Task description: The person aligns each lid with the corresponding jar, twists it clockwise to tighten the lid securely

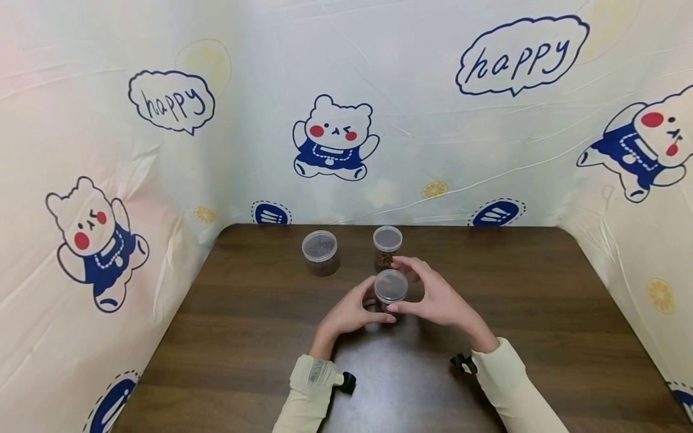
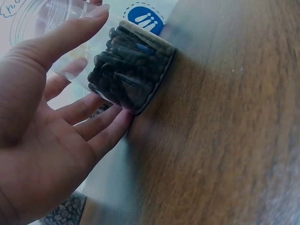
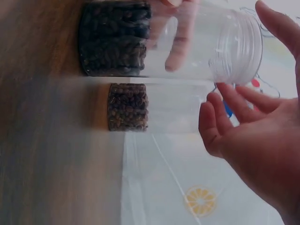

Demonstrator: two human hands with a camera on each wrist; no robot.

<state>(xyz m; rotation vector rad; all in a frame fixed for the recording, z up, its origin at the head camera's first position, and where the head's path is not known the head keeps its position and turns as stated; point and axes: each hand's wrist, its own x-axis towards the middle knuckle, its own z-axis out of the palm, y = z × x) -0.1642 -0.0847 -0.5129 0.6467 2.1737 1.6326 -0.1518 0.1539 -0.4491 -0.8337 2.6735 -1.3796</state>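
Observation:
In the head view my left hand [image 1: 349, 310] holds a clear screw-top jar [image 1: 391, 287] from its left side, thumb in front and fingers behind. Dark beans [image 2: 133, 65] fill the lower part of this jar, which stands upright on the table. My right hand [image 1: 435, 294] is at the jar's right, thumb and fingers spread apart around the lid end [image 3: 241, 47]. Whether its fingertips touch the jar is hard to tell. Just behind stands a second, slim jar [image 1: 387, 240] with brown beans [image 3: 128, 107] at its bottom.
A wider lidded jar [image 1: 320, 252] with dark contents stands at the back left of the brown wooden table [image 1: 243, 361]. Patterned cloth [image 1: 411, 150] hangs behind the table and along its sides.

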